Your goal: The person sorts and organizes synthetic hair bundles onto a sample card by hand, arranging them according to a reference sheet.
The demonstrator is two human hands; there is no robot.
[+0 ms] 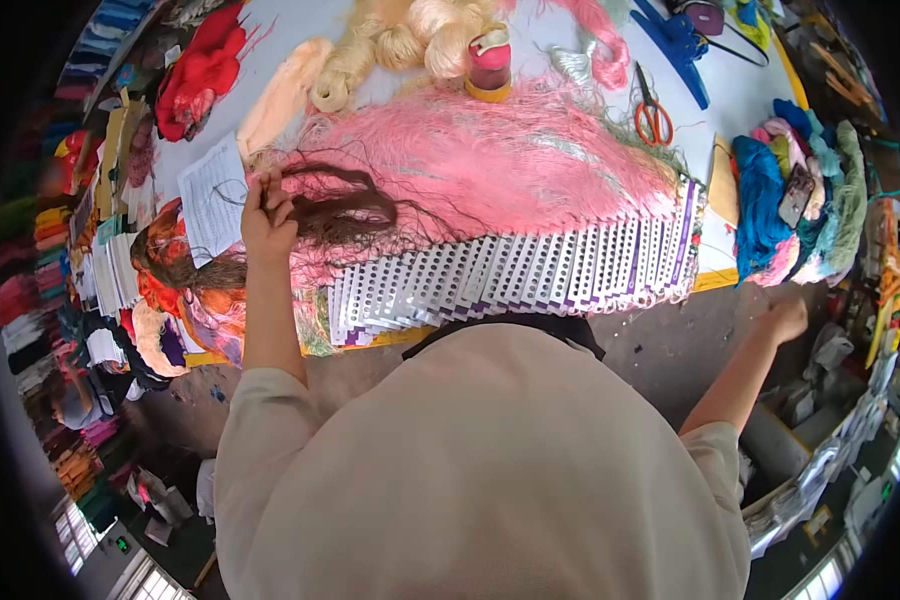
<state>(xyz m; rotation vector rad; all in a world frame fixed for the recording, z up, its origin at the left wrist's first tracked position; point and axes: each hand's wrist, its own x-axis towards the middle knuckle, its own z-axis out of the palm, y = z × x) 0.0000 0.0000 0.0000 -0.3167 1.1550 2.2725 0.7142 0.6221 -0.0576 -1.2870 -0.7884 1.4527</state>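
My left hand (269, 218) is at the left of the pink threads, its fingers curled at the edge of a dark brown thread bundle (355, 205). Whether the fingers grip the brown threads is hard to make out. A long row of white punched cards (500, 270) lies along the table's near edge, with pink threads (470, 150) spread out behind it. Off the table's right front corner, my right hand (785, 318) hangs with fingers curled; what they hold, if anything, is too small to tell.
Scissors with orange handles (654, 122) lie at the right, near a blue tool (675, 50). Cream skeins (400, 45) and a thread cone (489, 70) stand at the back. Blue and green skeins (760, 200) hang at the right edge; a printed paper (210, 200) lies left.
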